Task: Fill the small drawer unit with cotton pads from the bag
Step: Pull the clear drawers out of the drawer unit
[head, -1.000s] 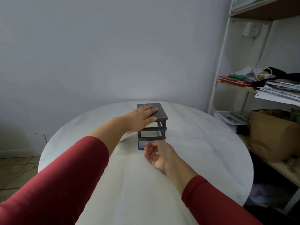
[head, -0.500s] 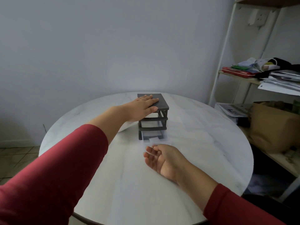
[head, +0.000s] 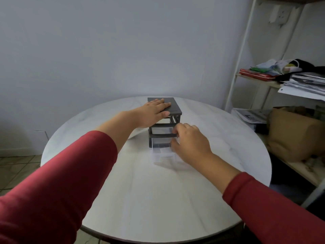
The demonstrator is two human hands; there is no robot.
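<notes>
Round table [head: 158, 199], drawer unit [head: 173, 106] upright, front toward near edge

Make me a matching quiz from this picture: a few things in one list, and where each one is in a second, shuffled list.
Things:
1. left hand
2. right hand
3. clear drawer
4. brown paper bag

Places:
A. low on the shelf rack at the right
B. flat on top of the dark drawer unit
C. pulled forward from the unit's bottom slot
D. at the unit's front

Pairs: 1-B, 2-D, 3-C, 4-A
</notes>
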